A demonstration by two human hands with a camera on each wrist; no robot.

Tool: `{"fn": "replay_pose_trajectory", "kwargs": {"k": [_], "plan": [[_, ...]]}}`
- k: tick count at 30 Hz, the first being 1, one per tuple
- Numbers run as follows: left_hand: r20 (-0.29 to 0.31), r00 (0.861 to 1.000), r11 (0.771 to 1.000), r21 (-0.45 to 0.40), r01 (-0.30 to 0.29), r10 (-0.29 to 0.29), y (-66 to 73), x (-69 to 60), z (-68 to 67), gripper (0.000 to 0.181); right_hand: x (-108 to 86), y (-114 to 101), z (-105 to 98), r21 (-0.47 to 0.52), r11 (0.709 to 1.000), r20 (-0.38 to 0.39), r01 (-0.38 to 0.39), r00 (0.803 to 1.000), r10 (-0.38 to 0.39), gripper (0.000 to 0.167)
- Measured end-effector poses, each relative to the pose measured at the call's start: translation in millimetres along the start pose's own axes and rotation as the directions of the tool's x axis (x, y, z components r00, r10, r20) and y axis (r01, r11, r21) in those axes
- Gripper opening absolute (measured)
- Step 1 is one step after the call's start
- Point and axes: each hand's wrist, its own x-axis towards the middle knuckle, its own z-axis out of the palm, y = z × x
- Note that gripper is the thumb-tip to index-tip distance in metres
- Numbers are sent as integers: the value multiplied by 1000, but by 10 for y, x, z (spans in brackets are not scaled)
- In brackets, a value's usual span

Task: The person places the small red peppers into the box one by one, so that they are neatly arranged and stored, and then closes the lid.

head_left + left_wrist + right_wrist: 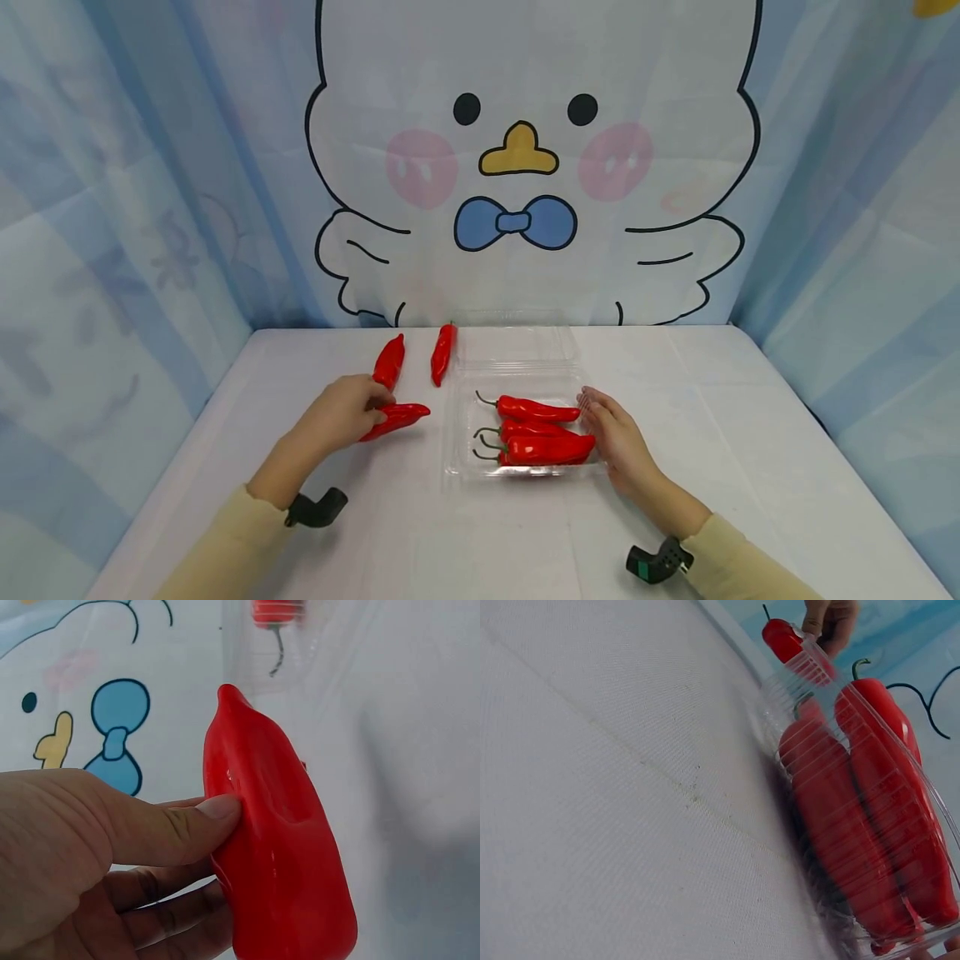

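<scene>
My left hand (341, 417) pinches a red chili pepper (401, 417) between thumb and fingers, left of a clear plastic container (457, 446). The left wrist view shows this pepper (281, 847) large, with its pointed tip upward and the thumb pressed on its side. Several red peppers (546, 450) lie side by side in the container, their green stems pointing left. At the container's right wall rests my right hand (626, 442), its fingers lying along the outside; the thumb is hard to make out. The right wrist view shows peppers (840, 825) through the ribbed wall.
Two more red peppers lie on the white table (510, 550): one pepper (389, 362) just behind my left hand, another pepper (443, 354) beside the container's raised lid (517, 346). A curtain (517, 275) with a cartoon figure hangs along the table's back edge.
</scene>
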Motion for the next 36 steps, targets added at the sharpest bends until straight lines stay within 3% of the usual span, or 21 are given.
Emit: {"fn": "replay_pose_trajectory", "kwargs": {"k": [22,28,36], "plan": [[-35,996,995,50,-86,88,377,93,38,24,-15,-16,2,23,1000,9,19,1000,-19,51],[-40,995,995,25,-93,94,518,103,50,25,-15,-15,1,15,1000,6,16,1000,-16,51],[-41,991,992,21,-127,128,703,156,143,28,-17,-10,3,2,1000,-12,-4,1000,4,50]]}}
